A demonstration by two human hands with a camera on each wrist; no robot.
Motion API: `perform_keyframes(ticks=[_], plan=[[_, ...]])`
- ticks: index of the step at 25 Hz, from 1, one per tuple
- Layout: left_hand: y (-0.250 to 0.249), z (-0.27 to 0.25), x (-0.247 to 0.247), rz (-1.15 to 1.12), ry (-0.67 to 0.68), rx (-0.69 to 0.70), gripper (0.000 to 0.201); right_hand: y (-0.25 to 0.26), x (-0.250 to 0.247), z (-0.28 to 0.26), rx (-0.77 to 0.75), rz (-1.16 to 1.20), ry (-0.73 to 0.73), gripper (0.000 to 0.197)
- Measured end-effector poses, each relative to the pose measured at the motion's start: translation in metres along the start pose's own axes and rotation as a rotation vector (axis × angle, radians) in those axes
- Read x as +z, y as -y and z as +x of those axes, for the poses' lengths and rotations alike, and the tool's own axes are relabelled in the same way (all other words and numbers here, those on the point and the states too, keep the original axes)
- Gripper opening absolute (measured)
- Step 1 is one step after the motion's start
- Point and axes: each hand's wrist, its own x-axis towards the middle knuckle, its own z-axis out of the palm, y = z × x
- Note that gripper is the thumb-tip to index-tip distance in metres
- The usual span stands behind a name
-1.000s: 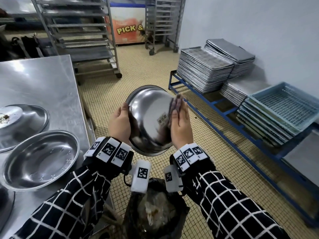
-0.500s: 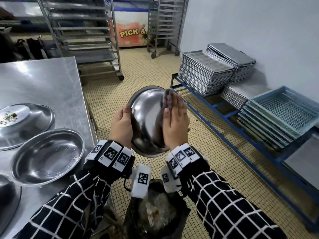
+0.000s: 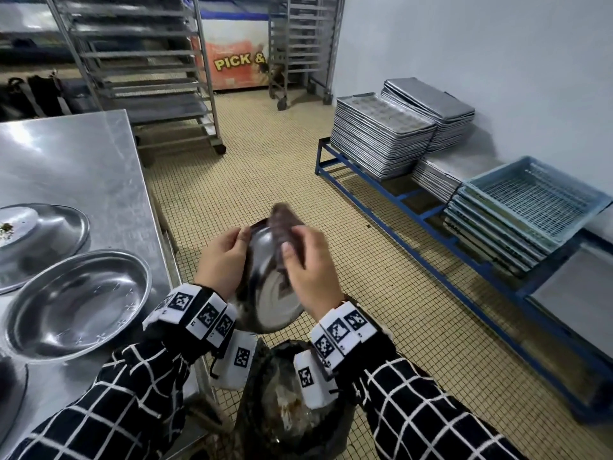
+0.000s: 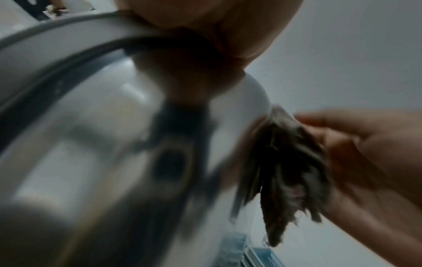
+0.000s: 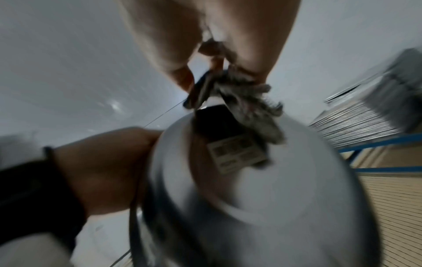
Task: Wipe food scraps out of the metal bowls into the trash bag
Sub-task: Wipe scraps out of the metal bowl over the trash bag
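A metal bowl is held tilted on edge directly above the open black trash bag, just off the steel table's right edge. The left hand grips its rim. The right hand pinches a dark rag against the bowl's upper rim. Two more bowls sit near the table's front edge, the farther one holding scraps.

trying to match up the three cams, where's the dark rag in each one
Head: the rag is at centre, pinched in the right hand against the held bowl.
Left wrist: rag hangs right of centre, beside the bowl.
Right wrist: rag at upper centre, above the bowl.
Shared landmark: the bowl.
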Motion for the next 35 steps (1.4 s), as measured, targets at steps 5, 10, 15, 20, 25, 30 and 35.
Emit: perform_keyframes(ticks=[5,10,15,20,25,30,35], plan=[[-0.002,0.009,-0.004,0.026,0.026,0.038,0.027,-0.012,0.008,0.007,-0.098,-0.224,-0.003,0.065],[-0.002,0.015,-0.008,0.064,-0.055,0.041,0.024,-0.023,-0.004,0.004,0.136,0.032,-0.042,0.048],[-0.007,0.016,0.001,0.320,0.005,0.236,0.034,-0.006,0.016,-0.002,-0.092,-0.172,-0.023,0.057],[-0.017,0.021,0.002,0.142,0.022,0.238,0.030,0.001,-0.005,0.019,0.019,-0.023,-0.158,0.052],[-0.012,0.025,-0.007,-0.139,-0.036,0.118,0.034,-0.025,-0.026,0.012,0.428,0.507,-0.199,0.036],[0.007,0.024,-0.011,-0.281,-0.047,0.124,0.025,-0.043,-0.040,0.005,0.560,0.851,-0.197,0.021],[0.027,0.030,-0.020,-0.131,0.122,0.192,0.017,-0.055,-0.057,0.017,0.289,0.504,-0.094,0.023]])
